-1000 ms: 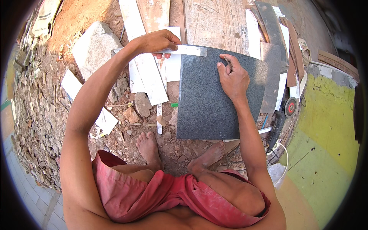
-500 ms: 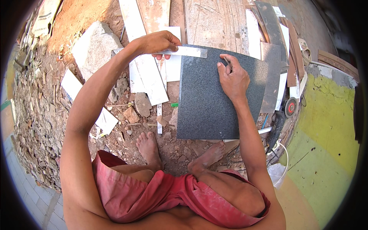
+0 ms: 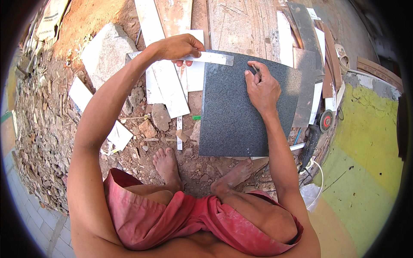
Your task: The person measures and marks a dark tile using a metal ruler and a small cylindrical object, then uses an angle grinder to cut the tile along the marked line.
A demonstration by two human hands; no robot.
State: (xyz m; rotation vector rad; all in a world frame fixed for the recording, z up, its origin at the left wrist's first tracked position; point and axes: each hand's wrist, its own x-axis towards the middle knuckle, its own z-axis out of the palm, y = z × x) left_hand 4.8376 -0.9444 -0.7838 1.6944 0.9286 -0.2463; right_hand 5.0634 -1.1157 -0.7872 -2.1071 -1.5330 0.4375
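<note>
A dark grey speckled stone tile (image 3: pixel 234 116) lies on the dirt ground in front of my bare feet. My left hand (image 3: pixel 180 46) grips a flat metal ruler (image 3: pixel 213 58) that rests along the tile's far edge. My right hand (image 3: pixel 261 86) lies on the tile's upper part and pinches a thin marking tool (image 3: pixel 254 70) against the surface just below the ruler's right end.
An angle grinder (image 3: pixel 316 133) with its cord lies right of the tile. White tile offcuts (image 3: pixel 165 88), a large pale stone (image 3: pixel 105 51) and rubble lie to the left. Planks and tile strips (image 3: pixel 301 38) are stacked beyond. A yellow-green painted surface (image 3: pixel 370 142) is at right.
My right hand has slid a little to the left along the tile's top edge. The left hand still holds the ruler in the same spot.
</note>
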